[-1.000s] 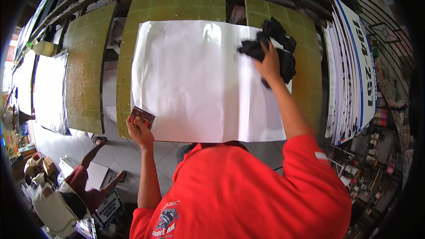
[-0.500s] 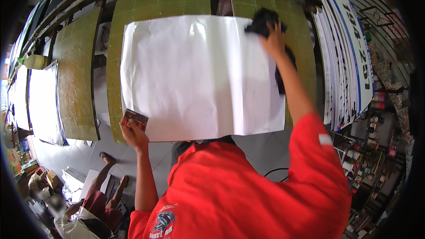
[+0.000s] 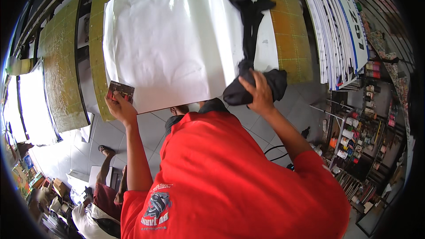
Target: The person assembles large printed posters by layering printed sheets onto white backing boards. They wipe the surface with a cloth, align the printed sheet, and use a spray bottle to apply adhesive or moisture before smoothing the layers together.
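A large glossy white sheet with creases and slight ripples lies across the green boards in front of me. At its near left corner, my left hand pinches a small dark red and black card-like piece, thumb on top. Over the sheet's right part trails a long black cloth, bunched at its near end. That bunch is under my right hand, which grips it at the near right edge with fingers partly spread. Whatever lies beneath the bunched cloth is hidden.
Green boards with grid lines rest on a slatted frame, with gaps between them. A stack of white panels stands at the right, beside a rack of small containers. A bottle is far left. Another person sits at lower left.
My right hand has come from the sheet's far right corner to its near right edge, drawing the black cloth along. My left hand still holds the card-like piece; the whole view has shifted.
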### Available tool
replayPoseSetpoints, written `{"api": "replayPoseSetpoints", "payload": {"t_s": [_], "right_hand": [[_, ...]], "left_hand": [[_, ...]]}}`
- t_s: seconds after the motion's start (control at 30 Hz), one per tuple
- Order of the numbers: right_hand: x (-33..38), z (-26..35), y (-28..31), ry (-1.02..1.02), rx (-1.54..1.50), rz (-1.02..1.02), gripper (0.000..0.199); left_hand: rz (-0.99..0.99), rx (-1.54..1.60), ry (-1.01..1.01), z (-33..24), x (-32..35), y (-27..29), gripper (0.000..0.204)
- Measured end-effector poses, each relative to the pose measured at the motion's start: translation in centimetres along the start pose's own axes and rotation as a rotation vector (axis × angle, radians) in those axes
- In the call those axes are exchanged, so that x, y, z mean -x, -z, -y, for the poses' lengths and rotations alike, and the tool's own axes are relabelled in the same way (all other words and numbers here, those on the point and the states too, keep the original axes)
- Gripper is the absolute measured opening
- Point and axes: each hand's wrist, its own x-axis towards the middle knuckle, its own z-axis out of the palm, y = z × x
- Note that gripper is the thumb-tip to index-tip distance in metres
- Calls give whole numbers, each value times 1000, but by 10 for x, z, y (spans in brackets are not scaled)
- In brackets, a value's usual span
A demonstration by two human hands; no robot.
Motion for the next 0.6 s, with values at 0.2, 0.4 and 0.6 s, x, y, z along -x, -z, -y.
{"api": "replayPoseSetpoints", "payload": {"t_s": [0.2,0.4,0.6], "right_hand": [[70,-37,44,-219,-200,-179,64],[-3,51,200,-280,-1600,-711,44],[-118,188,103,-58,-1297,-316,46]], "left_hand": [[11,41,-91,17,-5,4,22],[62,582,86,24,-10,6,15],[2,941,210,23,-21,63,18]]}}
